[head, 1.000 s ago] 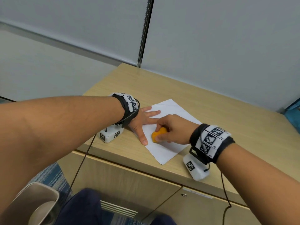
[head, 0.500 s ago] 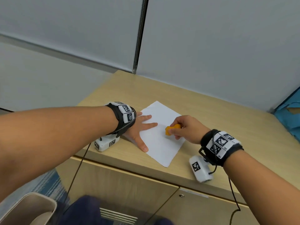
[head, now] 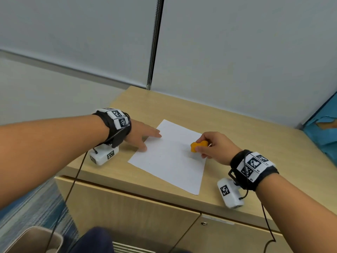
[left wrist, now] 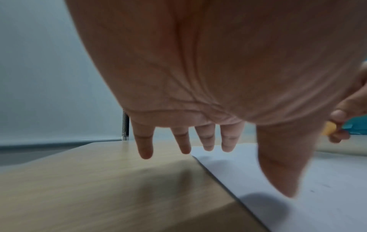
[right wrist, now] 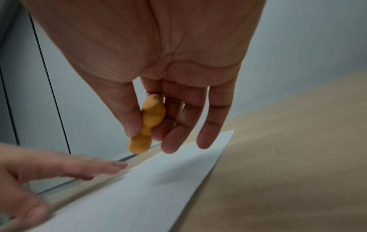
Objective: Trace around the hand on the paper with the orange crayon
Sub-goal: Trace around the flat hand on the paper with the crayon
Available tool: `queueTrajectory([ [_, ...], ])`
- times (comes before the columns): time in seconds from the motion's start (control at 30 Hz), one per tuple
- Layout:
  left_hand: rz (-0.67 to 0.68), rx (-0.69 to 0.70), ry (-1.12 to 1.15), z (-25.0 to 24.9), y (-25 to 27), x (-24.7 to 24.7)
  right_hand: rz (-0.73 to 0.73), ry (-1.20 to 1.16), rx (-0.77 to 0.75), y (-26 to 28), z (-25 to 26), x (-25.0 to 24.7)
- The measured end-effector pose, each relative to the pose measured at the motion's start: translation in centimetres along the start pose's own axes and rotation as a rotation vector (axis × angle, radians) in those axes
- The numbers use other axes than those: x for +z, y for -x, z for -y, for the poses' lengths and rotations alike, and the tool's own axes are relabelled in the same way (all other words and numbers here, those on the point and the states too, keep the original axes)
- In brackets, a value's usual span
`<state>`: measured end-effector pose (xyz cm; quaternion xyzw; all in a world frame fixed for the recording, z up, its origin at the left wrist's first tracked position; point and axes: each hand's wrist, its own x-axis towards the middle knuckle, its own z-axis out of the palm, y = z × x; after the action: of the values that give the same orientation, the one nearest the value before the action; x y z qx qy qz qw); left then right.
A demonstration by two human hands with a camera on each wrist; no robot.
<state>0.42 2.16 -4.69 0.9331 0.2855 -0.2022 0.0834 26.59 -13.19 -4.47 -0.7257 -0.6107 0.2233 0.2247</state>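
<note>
A white sheet of paper (head: 171,156) lies on the wooden cabinet top (head: 228,125). My left hand (head: 145,136) hovers at the sheet's left edge with straight fingers, lifted just off the surface in the left wrist view, palm down, thumb (left wrist: 282,164) over the paper (left wrist: 317,196). My right hand (head: 209,146) is over the sheet's right side and pinches a chunky peanut-shaped orange crayon (head: 197,146) between thumb and fingers. In the right wrist view the crayon (right wrist: 149,124) hangs above the paper (right wrist: 149,196) without touching it. No clear traced line shows on the sheet.
The cabinet's front edge (head: 145,194) runs just below the paper. Grey wall panels (head: 237,52) rise behind the top. Something blue (head: 322,128) stands at the far right, and a beige bin (head: 32,240) sits on the floor at lower left.
My right hand lifted the crayon off the paper and drew back to the right. My left hand slid left off the middle of the sheet to its edge and rose.
</note>
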Motion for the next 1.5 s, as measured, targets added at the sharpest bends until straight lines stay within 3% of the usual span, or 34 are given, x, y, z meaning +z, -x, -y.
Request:
queueTrajectory([
  [0.1, 0.063, 0.029, -0.014, -0.3, 0.1, 0.4, -0.004, -0.057, 0.024, 0.0, 0.6, -1.0],
  [0.37, -0.087, -0.059, -0.200, -3.3, 0.5, 2.0, 0.029, -0.146, 0.008, -0.7, 2.8, -0.5],
  [0.63, -0.195, 0.007, -0.062, -1.9, 0.8, 0.1, -0.012, -0.116, -0.003, -0.6, 3.3, 0.1],
  [0.83, -0.025, 0.131, -0.068, -1.8, 0.8, 1.4, 0.013, -0.076, 0.010, 0.1, 2.9, 0.1],
  [1.2, -0.137, 0.003, -0.189, -5.0, 0.9, 1.9, 0.114, -0.020, -0.004, 0.1, 3.3, 2.4],
  [1.37, -0.181, 0.098, -0.237, -5.4, 0.1, 1.3, 0.165, 0.048, -0.012, 0.7, 3.0, 3.1],
  [1.5, -0.053, 0.145, -0.213, -5.9, -1.4, 1.8, 0.152, 0.100, -0.022, 0.9, 2.7, 3.2],
])
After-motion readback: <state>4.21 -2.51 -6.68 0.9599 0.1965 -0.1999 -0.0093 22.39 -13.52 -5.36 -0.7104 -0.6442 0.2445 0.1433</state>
